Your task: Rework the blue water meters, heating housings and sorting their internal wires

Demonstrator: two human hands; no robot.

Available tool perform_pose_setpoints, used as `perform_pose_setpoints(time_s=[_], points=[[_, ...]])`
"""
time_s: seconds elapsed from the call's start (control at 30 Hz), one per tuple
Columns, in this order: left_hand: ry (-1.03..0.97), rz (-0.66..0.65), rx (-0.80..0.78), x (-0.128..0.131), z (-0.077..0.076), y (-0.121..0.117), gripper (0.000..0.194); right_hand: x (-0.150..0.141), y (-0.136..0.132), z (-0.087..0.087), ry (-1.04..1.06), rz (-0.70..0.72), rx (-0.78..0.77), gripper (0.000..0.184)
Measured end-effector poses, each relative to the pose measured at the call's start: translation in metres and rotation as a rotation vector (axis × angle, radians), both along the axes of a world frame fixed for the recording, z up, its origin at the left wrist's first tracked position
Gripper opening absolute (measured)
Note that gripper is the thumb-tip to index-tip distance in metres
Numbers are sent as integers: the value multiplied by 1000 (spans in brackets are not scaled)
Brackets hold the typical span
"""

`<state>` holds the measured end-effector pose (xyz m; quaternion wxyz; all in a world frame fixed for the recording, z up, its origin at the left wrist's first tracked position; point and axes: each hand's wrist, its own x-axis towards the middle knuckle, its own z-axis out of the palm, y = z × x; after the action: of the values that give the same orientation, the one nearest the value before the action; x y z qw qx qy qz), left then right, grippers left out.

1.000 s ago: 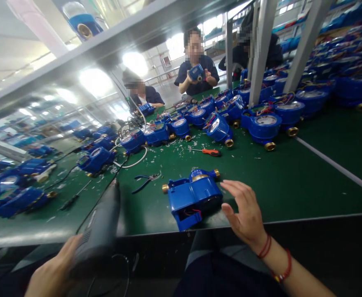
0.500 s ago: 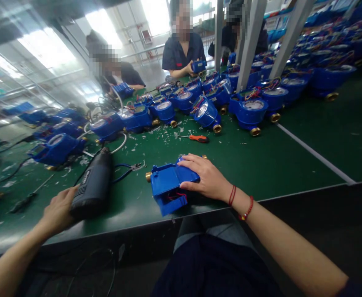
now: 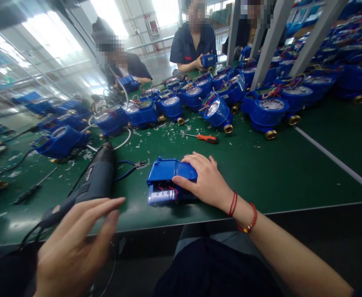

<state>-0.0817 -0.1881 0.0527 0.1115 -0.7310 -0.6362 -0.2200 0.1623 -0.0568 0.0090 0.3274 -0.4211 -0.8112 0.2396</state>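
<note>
a green workbench (image 3: 280, 173) strewn with white scraps (image 3: 139, 140) fills the view, blue meters (image 3: 171, 106) crossing it at twelve o'clock, co-workers (image 3: 187, 41) beyond. near the front edge sits a blue housing (image 3: 161, 171), red wires (image 3: 175, 192) in its open side. from three o'clock the right hand (image 3: 205, 177) grips it, thumb in front, fingers over the top. at eight o'clock the left hand (image 3: 76, 243) is empty, thumb and fingers apart; whether it touches the heat gun (image 3: 97, 177) at nine i cannot tell. pliers (image 3: 137, 165) lie at ten, a screwdriver (image 3: 207, 138) at one.
</note>
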Motion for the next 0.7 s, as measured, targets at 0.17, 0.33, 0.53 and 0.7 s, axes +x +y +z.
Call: perform_pose_setpoints(time_s=[0.17, 0.33, 0.53, 0.7], points=[[-90, -45, -172, 49, 10, 23, 22, -2, 0, 0, 0, -15, -16, 54], [20, -107, -155, 45, 4, 37, 24, -1, -2, 0, 8, -33, -8, 53], [505, -378, -217, 33, 26, 57, 32, -1, -7, -3, 3, -39, 26, 54], [763, -662, -188, 42, 51, 83, 39, -2, -5, -4, 8, -37, 29, 54]])
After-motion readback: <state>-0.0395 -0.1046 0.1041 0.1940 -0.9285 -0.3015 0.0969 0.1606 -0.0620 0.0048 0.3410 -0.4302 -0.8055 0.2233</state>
